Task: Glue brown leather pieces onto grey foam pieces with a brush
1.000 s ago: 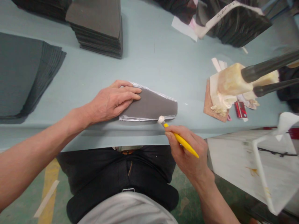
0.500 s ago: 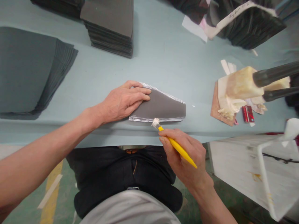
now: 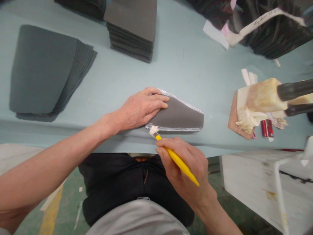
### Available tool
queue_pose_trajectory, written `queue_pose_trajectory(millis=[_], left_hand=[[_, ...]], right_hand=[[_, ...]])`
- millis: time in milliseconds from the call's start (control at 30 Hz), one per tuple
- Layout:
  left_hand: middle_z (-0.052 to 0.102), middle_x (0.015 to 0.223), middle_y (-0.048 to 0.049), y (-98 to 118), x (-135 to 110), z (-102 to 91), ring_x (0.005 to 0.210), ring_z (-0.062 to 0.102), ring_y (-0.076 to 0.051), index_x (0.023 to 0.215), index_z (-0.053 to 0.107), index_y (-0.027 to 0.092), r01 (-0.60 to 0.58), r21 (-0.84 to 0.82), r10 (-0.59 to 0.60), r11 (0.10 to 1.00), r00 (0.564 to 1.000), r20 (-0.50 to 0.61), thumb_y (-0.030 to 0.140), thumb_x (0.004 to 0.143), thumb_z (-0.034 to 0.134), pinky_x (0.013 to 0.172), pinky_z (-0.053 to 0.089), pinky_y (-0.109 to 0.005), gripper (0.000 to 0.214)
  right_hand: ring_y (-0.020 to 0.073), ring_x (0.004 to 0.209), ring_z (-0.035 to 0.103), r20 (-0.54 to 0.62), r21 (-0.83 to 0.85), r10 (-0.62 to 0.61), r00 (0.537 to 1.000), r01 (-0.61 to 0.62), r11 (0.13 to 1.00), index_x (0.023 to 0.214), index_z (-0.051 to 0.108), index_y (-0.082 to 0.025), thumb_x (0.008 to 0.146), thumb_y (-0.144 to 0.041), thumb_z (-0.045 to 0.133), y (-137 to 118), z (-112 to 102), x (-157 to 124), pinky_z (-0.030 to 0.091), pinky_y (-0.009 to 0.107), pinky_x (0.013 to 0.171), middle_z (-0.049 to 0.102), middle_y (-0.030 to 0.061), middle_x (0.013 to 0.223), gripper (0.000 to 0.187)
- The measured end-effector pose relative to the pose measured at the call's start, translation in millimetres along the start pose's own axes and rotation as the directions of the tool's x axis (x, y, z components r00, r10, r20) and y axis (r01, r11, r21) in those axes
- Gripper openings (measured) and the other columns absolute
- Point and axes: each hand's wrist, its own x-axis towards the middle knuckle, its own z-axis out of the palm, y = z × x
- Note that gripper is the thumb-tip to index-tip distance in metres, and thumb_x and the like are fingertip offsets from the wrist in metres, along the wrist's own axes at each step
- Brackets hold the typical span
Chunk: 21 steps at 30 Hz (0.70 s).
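Brush (image 3: 182, 166) slid left; grey piece (image 3: 181, 116) edge glossy, perhaps glue.

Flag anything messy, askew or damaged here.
At the right, the large brushes are caked in yellowish glue, with clumps on the brown board beneath. The far-left sheet stack is fanned askew, unlike the square stack behind. The grey piece, pinned by the left hand and touched by the yellow brush, lies flat.

On the table (image 3: 190, 71), the left hand (image 3: 141, 109) lies on the cut piece (image 3: 181, 116) at its left end, the brush (image 3: 171, 153) in the right hand (image 3: 188, 169) touches its near edge, a stack of sheets (image 3: 132, 26) sits behind it, a fanned pile (image 3: 46, 68) well to its left, and a glue block (image 3: 256, 101) to its right.
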Motion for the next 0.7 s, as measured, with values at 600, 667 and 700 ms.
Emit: queue_pose_trajectory(millis=[600,667,700], left_hand=[[0.071,0.152,-0.0048,0,-2,-1.2,0.145,0.059,-0.028,0.134,0.072,0.024,0.022,-0.02,-0.022,1.0,1.0,0.001,0.028,0.114,0.043,0.12,0.054,-0.048,0.036],[0.071,0.152,-0.0048,-1,-2,-1.8,0.146,0.058,-0.029,0.135,0.072,0.026,0.038,-0.027,-0.037,0.999,0.999,0.013,0.03,0.113,0.043,0.12,0.055,-0.05,0.037],[0.071,0.153,-0.0045,-1,-2,-2.0,0.147,0.058,-0.029,0.136,0.073,0.026,0.042,-0.025,-0.042,0.999,0.999,0.02,0.031,0.113,0.043,0.12,0.055,-0.051,0.037]], right_hand=[[0.0115,0.072,0.073,-0.075,0.009,0.024,0.997,-0.024,1.0,0.105,0.063,-0.02,0.112,-0.021,0.054,2,-2,-6,0.057,0.022,0.072,0.078,0.0009,0.087,0.011],[0.0113,0.073,0.074,-0.086,-0.026,0.044,0.995,-0.047,0.999,0.105,0.064,-0.02,0.11,-0.018,0.057,10,-9,-11,0.058,0.021,0.074,0.078,0.0006,0.088,0.008],[0.0114,0.073,0.074,-0.092,-0.046,0.057,0.994,-0.061,0.997,0.105,0.064,-0.021,0.109,-0.017,0.057,15,-13,-14,0.058,0.021,0.074,0.079,0.0004,0.089,0.008]])
